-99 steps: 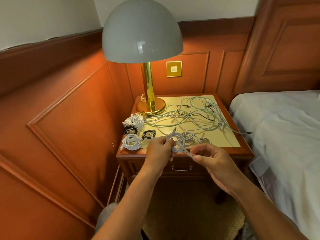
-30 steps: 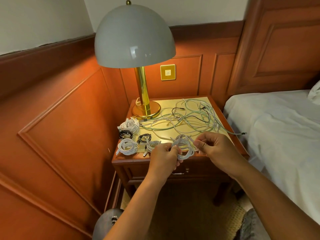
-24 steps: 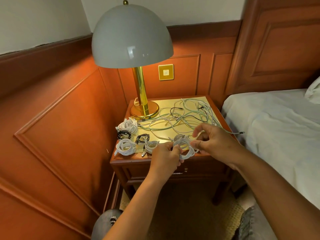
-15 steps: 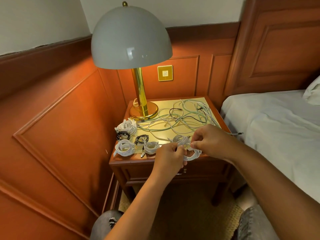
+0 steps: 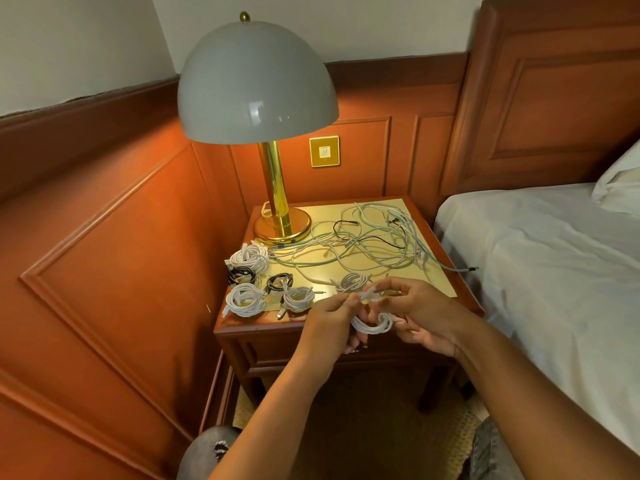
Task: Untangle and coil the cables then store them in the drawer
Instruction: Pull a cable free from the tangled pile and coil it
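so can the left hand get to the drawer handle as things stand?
Probably not right away. The left hand pinches the white cable coil that the right hand also holds, and both hands hang in front of the drawer, hiding its handle. Setting the coil down would free the short path.

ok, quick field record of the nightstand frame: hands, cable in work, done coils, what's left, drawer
left hand: grips the white coil
right hand: pinches the loose end of the same coil
white coil: held by both hands above the nightstand's front edge
finished coils: about six, white and black, on the nightstand's front left and centre
tangled cables: loose pile at the back right, beside the lamp
nightstand: wooden, beside the bed
drawer: closed
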{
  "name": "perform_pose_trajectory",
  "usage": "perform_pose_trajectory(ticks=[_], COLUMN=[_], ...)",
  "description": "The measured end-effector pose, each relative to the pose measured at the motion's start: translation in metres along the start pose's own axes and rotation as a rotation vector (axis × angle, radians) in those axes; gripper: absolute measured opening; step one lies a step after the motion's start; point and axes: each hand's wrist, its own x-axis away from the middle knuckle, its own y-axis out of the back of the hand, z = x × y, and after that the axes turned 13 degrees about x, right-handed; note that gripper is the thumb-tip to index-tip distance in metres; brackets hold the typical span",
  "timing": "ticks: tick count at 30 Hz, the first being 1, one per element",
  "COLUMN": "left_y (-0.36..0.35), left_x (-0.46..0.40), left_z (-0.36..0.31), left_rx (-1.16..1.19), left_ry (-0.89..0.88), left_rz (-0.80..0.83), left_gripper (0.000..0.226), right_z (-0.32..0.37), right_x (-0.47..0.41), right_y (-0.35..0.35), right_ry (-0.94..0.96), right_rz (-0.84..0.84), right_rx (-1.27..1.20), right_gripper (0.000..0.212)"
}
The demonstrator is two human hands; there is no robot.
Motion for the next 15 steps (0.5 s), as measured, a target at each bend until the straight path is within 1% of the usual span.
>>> perform_pose_trajectory(ticks=[3,5,6,7,9,10,11,12,13,14,15], left_y=[0.006,0.012,0.014,0.015,0.016,0.020,0.027,0.038,0.051,0.064,0.072], left_x=[0.000,-0.001,-0.001,-0.001,0.001,0.002,0.003,0.003,0.003,0.002,0.003], left_z=[0.001,0.002,0.004,0.006,0.008,0.009,0.009,0.010,0.010,0.011,0.011], left_rx=[0.062,0.088,0.093,0.085,0.052,0.036,0.013,-0.015,-0.044,-0.065,-0.077], left_ry=[0.017,0.025,0.034,0.046,0.070,0.077,0.078,0.072,0.057,0.038,0.023], left_rz=[-0.015,-0.012,-0.006,0.004,0.016,-0.001,-0.043,-0.100,-0.156,-0.195,-0.207], left_gripper=[0.035,0.036,0.036,0.036,0.034,0.033,0.031,0.030,0.029,0.030,0.030], right_z=[-0.006,-0.007,-0.009,-0.010,-0.012,-0.012,-0.012,-0.013,-0.013,-0.012,-0.010], right_x=[0.001,0.004,0.005,0.008,0.013,0.015,0.017,0.018,0.020,0.023,0.027], right_y=[0.000,0.003,0.005,0.006,0.008,0.011,0.016,0.025,0.038,0.052,0.061], right_ry=[0.017,0.030,0.044,0.057,0.070,0.065,0.057,0.045,0.030,0.028,0.040], right_rz=[0.003,0.029,0.047,0.062,0.054,0.008,-0.079,-0.204,-0.333,-0.427,-0.475], right_rx=[-0.050,-0.067,-0.059,-0.024,0.168,0.301,0.419,0.479,0.454,0.372,0.295], right_gripper=[0.023,0.013,0.013,0.015,0.016,0.015,0.017,0.021,0.025,0.028,0.029])
